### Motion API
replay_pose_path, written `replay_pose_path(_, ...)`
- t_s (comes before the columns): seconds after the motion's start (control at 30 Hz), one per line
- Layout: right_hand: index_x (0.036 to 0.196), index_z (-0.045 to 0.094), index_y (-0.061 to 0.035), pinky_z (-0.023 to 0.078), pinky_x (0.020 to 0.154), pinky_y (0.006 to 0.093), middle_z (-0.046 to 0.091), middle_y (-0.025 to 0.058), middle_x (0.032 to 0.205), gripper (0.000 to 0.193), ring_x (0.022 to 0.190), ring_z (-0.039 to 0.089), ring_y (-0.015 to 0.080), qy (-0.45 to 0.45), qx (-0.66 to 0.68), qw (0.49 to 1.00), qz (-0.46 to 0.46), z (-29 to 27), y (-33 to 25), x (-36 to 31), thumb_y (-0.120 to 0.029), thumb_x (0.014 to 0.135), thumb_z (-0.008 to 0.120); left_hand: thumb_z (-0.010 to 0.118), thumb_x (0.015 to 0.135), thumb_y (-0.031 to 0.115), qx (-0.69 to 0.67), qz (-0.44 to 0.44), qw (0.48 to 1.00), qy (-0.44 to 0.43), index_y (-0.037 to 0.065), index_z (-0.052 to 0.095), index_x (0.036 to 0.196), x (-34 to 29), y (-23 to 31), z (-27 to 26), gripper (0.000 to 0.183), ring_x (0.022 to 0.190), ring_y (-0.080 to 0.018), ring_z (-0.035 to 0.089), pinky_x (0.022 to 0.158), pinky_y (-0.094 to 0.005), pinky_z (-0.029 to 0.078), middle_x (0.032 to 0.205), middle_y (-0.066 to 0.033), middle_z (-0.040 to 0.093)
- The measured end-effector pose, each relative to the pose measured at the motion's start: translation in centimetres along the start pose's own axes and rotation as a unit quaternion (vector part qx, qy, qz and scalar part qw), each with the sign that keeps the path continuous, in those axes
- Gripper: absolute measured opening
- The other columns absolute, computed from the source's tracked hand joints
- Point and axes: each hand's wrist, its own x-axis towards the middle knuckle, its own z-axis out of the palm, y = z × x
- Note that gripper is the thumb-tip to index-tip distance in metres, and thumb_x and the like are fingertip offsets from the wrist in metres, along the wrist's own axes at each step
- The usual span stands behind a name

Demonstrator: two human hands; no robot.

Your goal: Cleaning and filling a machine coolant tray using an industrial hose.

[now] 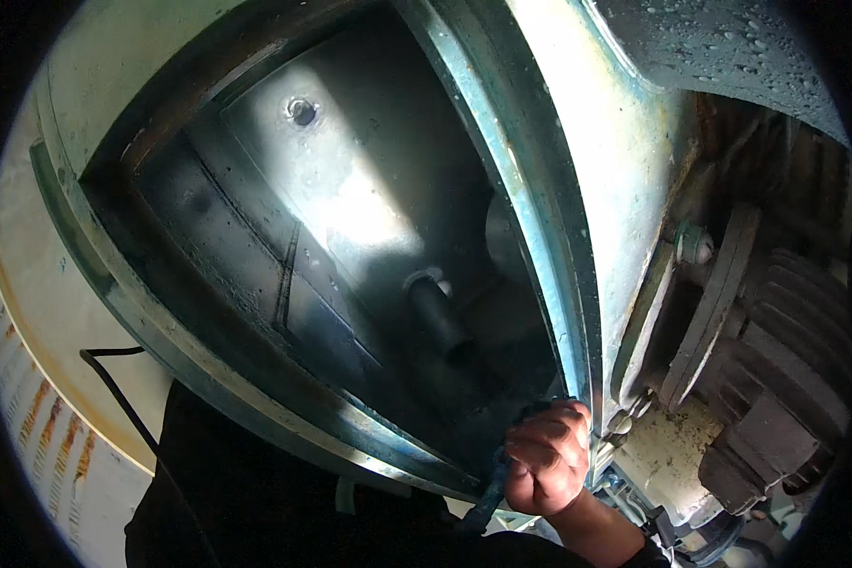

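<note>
At the lower right corner of a large opening in a metal housing (492,123), my right hand (547,456) is closed in a fist, its knuckles up against the rim. A bluish, worn-looking piece (486,506) sticks out below the fist toward the lower left. More of the same blue shows above the fingers. Whether this is a rag, a tool or part of the rim, I cannot tell. Inside the opening, a short dark pipe (440,320) juts from the wall, and a round hole (301,111) sits higher up. My left hand is out of view.
A ribbed, dirty motor-like unit (786,360) with thick flanges (710,308) stands at the right. Above it hangs a grey panel (729,47) beaded with drops. A black cable (118,383) loops at the left, near a rust-stained grating (57,445). Dark clothing fills the lower left.
</note>
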Motion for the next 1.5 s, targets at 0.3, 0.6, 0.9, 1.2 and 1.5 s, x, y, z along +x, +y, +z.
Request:
replay_pose_path(0.3, 0.089, 0.069, -0.0094, 0.050, 0.080, 0.0427, 0.070, 0.0048, 0.090, 0.013, 0.082, 0.064, 0.0249, -0.014, 0.007, 1.000, 0.003, -0.4, -0.2, 0.0, -0.005, 0.077, 0.068, 0.071, 0.096, 0.018, -0.001, 0.008, 1.000, -0.004, 0.004, 0.066, 0.131, -1.4, -0.3, 0.0, 0.038, 0.123, -0.0290, 0.063, 0.108, -0.0464, 0.049, 0.128, -0.0159, 0.069)
replay_pose_path(0.6, 0.088, 0.068, -0.0104, 0.049, 0.081, 0.0434, 0.070, 0.0052, 0.090, 0.017, 0.082, 0.064, 0.0252, 0.002, 0.001, 1.000, 0.010, 0.0, -0.3, 0.0, -0.002, 0.073, 0.068, 0.069, 0.097, 0.019, 0.003, 0.014, 1.000, -0.019, 0.004, 0.066, 0.131, -2.2, -0.1, 0.7, 0.037, 0.122, -0.0290, 0.064, 0.107, -0.0454, 0.049, 0.128, -0.0159, 0.069)
replay_pose_path(0.9, 0.097, 0.064, -0.0084, 0.046, 0.084, 0.0463, 0.068, 0.0083, 0.090, 0.017, 0.082, 0.064, 0.0277, -0.024, 0.007, 1.000, 0.005, -0.2, -0.4, -0.3, -0.003, 0.081, 0.064, 0.068, 0.098, 0.020, 0.006, 0.012, 1.000, -0.027, 0.004, 0.066, 0.131, -2.2, -0.2, 1.4, 0.037, 0.121, -0.0289, 0.064, 0.107, -0.0444, 0.049, 0.127, -0.0158, 0.070)
replay_pose_path(1.2, 0.097, 0.063, -0.0083, 0.046, 0.082, 0.0459, 0.068, 0.0087, 0.093, 0.018, 0.081, 0.063, 0.0276, -0.040, -0.013, 0.999, 0.006, -0.5, -0.6, -0.1, -0.001, 0.081, 0.062, 0.066, 0.099, 0.021, 0.009, 0.011, 0.999, -0.035, 0.003, 0.067, 0.130, -2.2, -0.6, 2.1, 0.036, 0.120, -0.0288, 0.065, 0.106, -0.0434, 0.049, 0.127, -0.0158, 0.070)
replay_pose_path(1.5, 0.097, 0.062, -0.0078, 0.045, 0.081, 0.0459, 0.067, 0.0091, 0.093, 0.016, 0.081, 0.062, 0.0272, -0.050, -0.006, 0.999, 0.015, -0.5, -0.6, -0.1, -0.001, 0.082, 0.061, 0.065, 0.100, 0.023, 0.014, 0.010, 0.999, -0.046, 0.003, 0.067, 0.130, -1.9, -0.9, 2.8, 0.036, 0.119, -0.0287, 0.065, 0.105, -0.0424, 0.049, 0.126, -0.0158, 0.071)
